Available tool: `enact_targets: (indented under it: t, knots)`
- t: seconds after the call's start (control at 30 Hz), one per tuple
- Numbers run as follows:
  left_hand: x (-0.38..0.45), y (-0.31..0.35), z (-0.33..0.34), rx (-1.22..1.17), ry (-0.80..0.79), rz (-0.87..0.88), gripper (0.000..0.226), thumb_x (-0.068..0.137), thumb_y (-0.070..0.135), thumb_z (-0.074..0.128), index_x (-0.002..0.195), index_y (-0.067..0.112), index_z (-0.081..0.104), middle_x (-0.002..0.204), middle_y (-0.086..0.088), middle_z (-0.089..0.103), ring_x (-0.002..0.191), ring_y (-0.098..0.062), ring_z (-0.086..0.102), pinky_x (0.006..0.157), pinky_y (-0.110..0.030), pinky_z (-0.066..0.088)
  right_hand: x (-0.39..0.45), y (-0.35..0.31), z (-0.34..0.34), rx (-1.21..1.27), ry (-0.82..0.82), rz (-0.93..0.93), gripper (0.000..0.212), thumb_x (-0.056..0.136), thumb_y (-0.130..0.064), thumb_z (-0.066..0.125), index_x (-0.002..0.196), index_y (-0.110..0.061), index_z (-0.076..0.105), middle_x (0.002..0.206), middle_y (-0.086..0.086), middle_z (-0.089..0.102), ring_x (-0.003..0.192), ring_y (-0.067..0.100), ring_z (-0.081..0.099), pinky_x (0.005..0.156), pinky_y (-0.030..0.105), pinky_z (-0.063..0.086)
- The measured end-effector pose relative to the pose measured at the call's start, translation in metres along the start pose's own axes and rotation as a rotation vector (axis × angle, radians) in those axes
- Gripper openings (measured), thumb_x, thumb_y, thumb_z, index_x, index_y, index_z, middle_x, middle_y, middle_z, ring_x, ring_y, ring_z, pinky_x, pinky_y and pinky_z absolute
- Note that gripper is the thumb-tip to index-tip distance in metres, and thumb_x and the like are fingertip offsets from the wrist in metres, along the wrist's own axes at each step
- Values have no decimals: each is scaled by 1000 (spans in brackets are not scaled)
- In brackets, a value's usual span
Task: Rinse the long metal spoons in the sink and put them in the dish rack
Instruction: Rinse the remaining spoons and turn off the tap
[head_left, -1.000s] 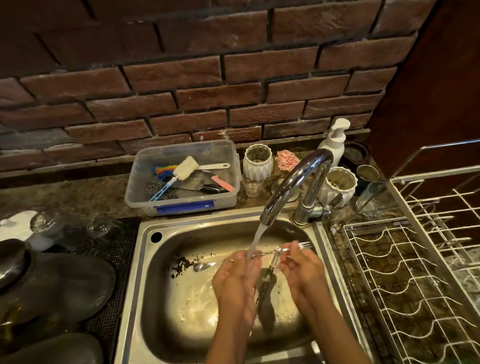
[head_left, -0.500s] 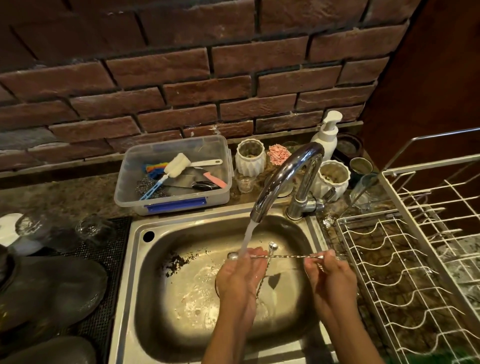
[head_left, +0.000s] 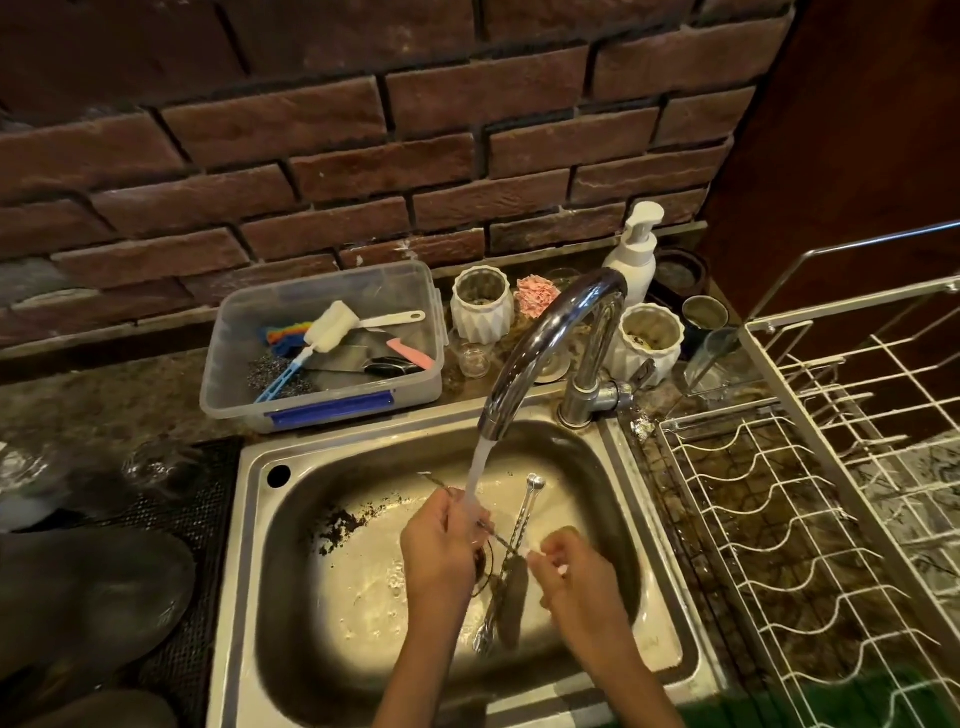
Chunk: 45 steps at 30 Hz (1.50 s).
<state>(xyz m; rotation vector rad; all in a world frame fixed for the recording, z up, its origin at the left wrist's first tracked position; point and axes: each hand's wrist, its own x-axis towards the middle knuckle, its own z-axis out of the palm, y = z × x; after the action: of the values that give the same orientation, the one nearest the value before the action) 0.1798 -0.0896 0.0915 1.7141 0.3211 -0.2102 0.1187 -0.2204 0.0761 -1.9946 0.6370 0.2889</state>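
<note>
Since half a second ago the spoon held across the sink has swung from level to slanted, its far end now pointing up and left, and the right hand has drawn in closer to the left; the second spoon has stayed standing on a slant between the hands.

On the far left, dark rounded pans (head_left: 88, 587) lie on a black mesh mat (head_left: 208, 499), with upturned glasses (head_left: 156, 462) behind them; further along, a clear plastic tub (head_left: 322, 400) behind the basin holds a white sponge brush (head_left: 332, 327) and other cleaning tools.

In the steel sink (head_left: 249, 545) the left hand (head_left: 441, 545) has its fingers curled round a thin long metal spoon (head_left: 439, 482), which passes through the hand directly under the water stream (head_left: 480, 473) falling from the chrome tap (head_left: 545, 343); just right of it the other long spoon (head_left: 527, 506) leans from the drain area up toward the back of the basin, its small bowl uppermost; the two spoons cross near the drain.

Right of that, the right hand (head_left: 576, 577) has its fingers bent, pinching near the spoons' crossing; which one it has hold of I cannot tell.

Behind the tap stand two white ribbed pots (head_left: 480, 306) and a white pump bottle (head_left: 636, 254); on the far right the white wire dish rack (head_left: 810, 525) sits beside the sink, well apart from both spoons.
</note>
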Motion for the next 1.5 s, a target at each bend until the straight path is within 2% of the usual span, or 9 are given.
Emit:
enact_targets:
  t: [0.2, 0.33, 0.5, 0.63, 1.0, 1.13, 1.2, 1.3, 1.5]
  knots:
    - [9, -14, 18, 395, -131, 17, 22, 100, 18, 56, 80, 16, 64, 71, -7, 67, 71, -28, 67, 70, -49, 58, 11, 10, 33, -168, -113, -159, 13, 99, -16, 56, 97, -27, 61, 94, -11, 63, 83, 4, 61, 72, 20, 55]
    - [18, -23, 20, 396, -120, -73, 21, 97, 18, 60, 80, 10, 68, 69, -9, 67, 70, -29, 66, 69, -44, 55, 25, 24, 49, -242, -123, -166, 20, 101, -16, 46, 110, -12, 63, 106, 5, 64, 99, 19, 59, 90, 33, 47]
    - [22, -47, 12, 334, -92, -208, 20, 99, 13, 54, 85, 4, 65, 80, -18, 67, 73, -30, 62, 71, -49, 55, 58, 38, 62, 138, -38, 185, 20, 97, -1, 50, 80, -8, 57, 78, 6, 65, 64, 14, 63, 64, 43, 62]
    - [19, -66, -2, 362, -78, -298, 16, 101, 16, 55, 90, 13, 66, 88, -10, 71, 78, -22, 68, 68, -35, 58, 82, 58, 68, 131, 12, 387, 9, 96, -5, 60, 86, -5, 60, 87, 9, 70, 63, 14, 72, 48, 22, 56]
    - [15, -100, -20, 379, -69, -407, 14, 100, 10, 56, 94, 11, 68, 85, -8, 71, 68, -18, 61, 56, -25, 49, 100, 81, 93, -73, -27, 428, 4, 92, -6, 62, 90, -3, 63, 95, 14, 69, 88, 34, 71, 78, 43, 62]
    - [14, -103, -27, 387, -63, -410, 15, 98, 4, 56, 97, 10, 69, 88, -5, 70, 76, -18, 64, 62, -23, 52, 103, 83, 96, -62, -37, 459, 12, 91, -8, 67, 89, 4, 65, 91, 18, 73, 78, 31, 75, 68, 43, 63]
    - [12, -103, -33, 420, -68, -386, 13, 98, 7, 57, 98, 9, 70, 96, -9, 71, 88, -26, 66, 75, -35, 53, 103, 82, 95, -59, -48, 456, 13, 91, -9, 68, 92, 3, 66, 93, 17, 73, 73, 27, 74, 59, 33, 62]
    - [4, -101, -43, 466, -80, -336, 12, 98, 11, 58, 92, 12, 68, 94, -7, 71, 87, -23, 66, 74, -32, 51, 100, 82, 89, -82, -61, 451, 15, 89, -11, 72, 96, 2, 68, 95, 16, 73, 66, 20, 68, 42, 17, 48]
    - [-20, -90, -66, 489, -52, -274, 18, 99, 9, 56, 88, 21, 65, 94, -1, 71, 86, -14, 64, 79, -31, 52, 78, 78, 64, -37, -43, 352, 18, 95, -8, 53, 96, 2, 68, 99, 24, 72, 96, 40, 69, 83, 46, 58]
